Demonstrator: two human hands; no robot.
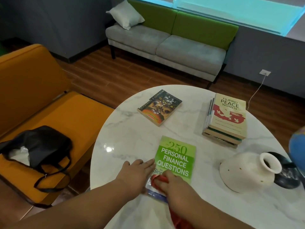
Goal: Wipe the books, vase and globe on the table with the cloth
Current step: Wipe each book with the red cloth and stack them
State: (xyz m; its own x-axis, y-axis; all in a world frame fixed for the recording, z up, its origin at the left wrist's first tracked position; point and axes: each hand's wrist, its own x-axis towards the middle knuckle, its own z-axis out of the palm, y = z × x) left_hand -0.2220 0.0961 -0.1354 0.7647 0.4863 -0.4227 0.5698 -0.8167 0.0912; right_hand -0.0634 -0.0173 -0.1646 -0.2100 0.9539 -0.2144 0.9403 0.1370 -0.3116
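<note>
A green finance book (177, 158) lies on the round white marble table (132, 138). My left hand (137, 172) rests flat, fingers straight, against the book's left edge. My right hand (173, 184) grips a red cloth (160, 178) and presses it on the book's near end. A dark owl-cover book (159, 107) lies at the far side. A stack of books (227, 119) topped by a cream and red one sits far right. The white vase (247, 171) lies on its side at the right. The blue globe (297, 146) shows at the frame's right edge.
An orange sofa (41, 104) with a black bag (38, 146) on it stands left of the table. A grey and green sofa (165, 47) with a white pillow stands beyond. A dark object (288, 176) lies behind the vase.
</note>
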